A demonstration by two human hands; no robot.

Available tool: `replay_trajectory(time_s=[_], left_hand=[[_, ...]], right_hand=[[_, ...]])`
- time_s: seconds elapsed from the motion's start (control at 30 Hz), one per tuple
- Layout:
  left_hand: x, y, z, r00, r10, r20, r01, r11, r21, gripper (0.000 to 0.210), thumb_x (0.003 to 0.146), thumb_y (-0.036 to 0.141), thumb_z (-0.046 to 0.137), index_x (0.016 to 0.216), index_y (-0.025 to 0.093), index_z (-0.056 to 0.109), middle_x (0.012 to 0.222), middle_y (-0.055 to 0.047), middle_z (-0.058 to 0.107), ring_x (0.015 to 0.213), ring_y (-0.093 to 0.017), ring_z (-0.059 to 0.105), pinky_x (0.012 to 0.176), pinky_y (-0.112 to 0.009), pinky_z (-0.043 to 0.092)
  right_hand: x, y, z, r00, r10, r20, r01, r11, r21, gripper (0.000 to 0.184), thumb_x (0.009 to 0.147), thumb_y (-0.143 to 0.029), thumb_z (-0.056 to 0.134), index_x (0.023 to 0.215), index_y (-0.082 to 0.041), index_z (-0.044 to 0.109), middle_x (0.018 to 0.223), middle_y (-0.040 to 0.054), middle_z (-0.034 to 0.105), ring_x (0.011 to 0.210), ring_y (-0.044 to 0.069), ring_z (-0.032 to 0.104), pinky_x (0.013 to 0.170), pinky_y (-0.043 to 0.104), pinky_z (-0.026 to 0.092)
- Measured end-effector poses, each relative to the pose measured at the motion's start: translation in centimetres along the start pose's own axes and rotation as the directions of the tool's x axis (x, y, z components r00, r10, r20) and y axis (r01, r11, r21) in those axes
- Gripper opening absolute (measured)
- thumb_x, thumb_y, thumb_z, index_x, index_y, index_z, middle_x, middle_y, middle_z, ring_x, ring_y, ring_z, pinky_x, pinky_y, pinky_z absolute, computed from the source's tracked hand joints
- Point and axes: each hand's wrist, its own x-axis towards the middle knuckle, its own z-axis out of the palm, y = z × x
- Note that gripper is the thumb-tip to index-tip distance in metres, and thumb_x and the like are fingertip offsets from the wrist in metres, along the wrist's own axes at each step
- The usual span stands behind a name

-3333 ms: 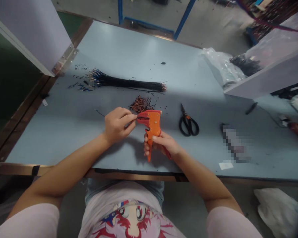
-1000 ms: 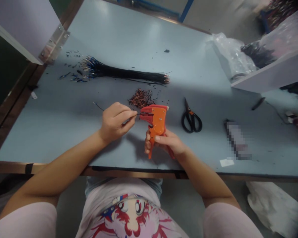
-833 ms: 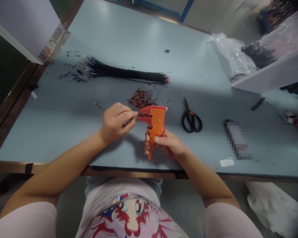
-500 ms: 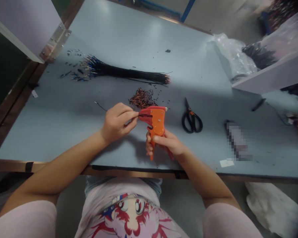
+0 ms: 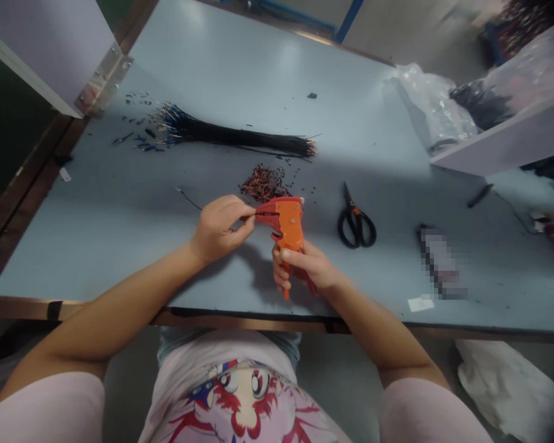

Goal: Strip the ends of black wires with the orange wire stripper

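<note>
My left hand (image 5: 222,226) pinches a thin black wire (image 5: 191,200), whose tail sticks out behind the hand to the left. The wire's other end is at the red jaws of an orange and red wire stripper (image 5: 290,224). My right hand (image 5: 305,264) is wrapped around the stripper's handles, holding it upright with the jaws facing left. Just beyond the jaws lies a heap of copper-coloured and black scraps (image 5: 262,183). Farther back rests a long bundle of black wires (image 5: 244,138), with blue and metal ends at the left and bare copper ends at the right.
Black-handled scissors (image 5: 357,224) lie right of the stripper. A blurred-out oblong object (image 5: 441,258) and a white slip (image 5: 421,304) are farther right. Loose blue-black bits (image 5: 145,143) lie by the bundle's left end. Panels stand at both sides, with plastic bags (image 5: 436,104) behind the right one.
The stripper has shifted slightly left, and its handles appear squeezed a little closer together. My left hand keeps its pinch on the wire, barely moved.
</note>
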Motion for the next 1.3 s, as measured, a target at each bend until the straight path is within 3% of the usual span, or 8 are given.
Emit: replay_trajectory(time_s=[0.33,0.53,0.67,0.77,0.97,1.3], left_hand=[[0.2,0.2,0.0,0.999,-0.03,0.012,0.03,0.999,-0.015,0.009,0.079,0.011,0.057,0.071,0.016,0.059,0.061,0.0,0.059,0.058,-0.01,0.05,0.058,-0.023,0.04],[0.7,-0.1,0.0,0.993,-0.073,0.091,0.074,0.997,-0.006,0.012,0.079,0.012,0.055,0.068,0.016,0.059,0.06,0.001,0.057,0.057,-0.009,0.049,0.056,-0.023,0.038],[0.9,-0.8,-0.8,0.978,-0.199,0.061,0.198,0.98,0.02,0.011,0.075,0.014,0.057,0.064,0.018,0.059,0.059,0.002,0.055,0.055,-0.009,0.047,0.054,-0.025,0.036],[1.0,-1.5,-1.2,0.947,-0.319,0.04,0.321,0.945,-0.066,0.008,0.075,0.015,0.061,0.067,0.018,0.062,0.063,0.002,0.058,0.055,-0.008,0.047,0.053,-0.023,0.036],[0.8,-1.6,-0.5,0.944,-0.31,0.114,0.328,0.916,-0.229,0.006,0.079,0.017,0.063,0.081,0.018,0.069,0.072,-0.001,0.065,0.062,-0.007,0.053,0.056,-0.02,0.04],[0.7,-1.2,-0.5,0.99,-0.144,0.0,0.143,0.983,-0.115,0.003,0.081,0.017,0.062,0.079,0.017,0.065,0.074,-0.001,0.067,0.07,-0.011,0.059,0.066,-0.025,0.047]], right_hand=[[0.1,0.0,0.1,0.999,0.017,-0.038,-0.012,0.992,0.127,0.038,0.084,-0.044,0.061,0.067,-0.018,0.041,0.049,-0.0082,0.038,0.033,0.005,0.035,0.035,0.021,0.041],[0.5,0.2,-0.3,0.999,0.04,-0.033,-0.034,0.985,0.169,0.039,0.082,-0.051,0.061,0.07,-0.017,0.045,0.05,-0.0071,0.042,0.034,0.006,0.035,0.035,0.022,0.043],[0.1,-1.5,-1.6,0.986,0.015,-0.164,0.026,0.968,0.249,0.038,0.08,-0.049,0.065,0.07,-0.018,0.045,0.051,-0.0077,0.039,0.036,0.006,0.035,0.038,0.022,0.045],[-0.2,-3.0,-2.8,0.955,-0.051,-0.293,0.138,0.949,0.283,0.035,0.081,-0.046,0.064,0.071,-0.019,0.044,0.052,-0.0082,0.035,0.036,0.005,0.031,0.037,0.021,0.045],[-0.1,-2.1,-2.3,0.976,0.106,-0.191,-0.073,0.983,0.169,0.031,0.077,-0.039,0.068,0.089,-0.013,0.058,0.07,0.0039,0.06,0.058,0.016,0.06,0.06,0.035,0.054],[-0.1,-1.3,-2.1,0.992,0.062,-0.11,-0.048,0.991,0.125,0.032,0.075,-0.034,0.072,0.094,-0.01,0.062,0.076,0.0078,0.067,0.067,0.02,0.067,0.067,0.036,0.054]])
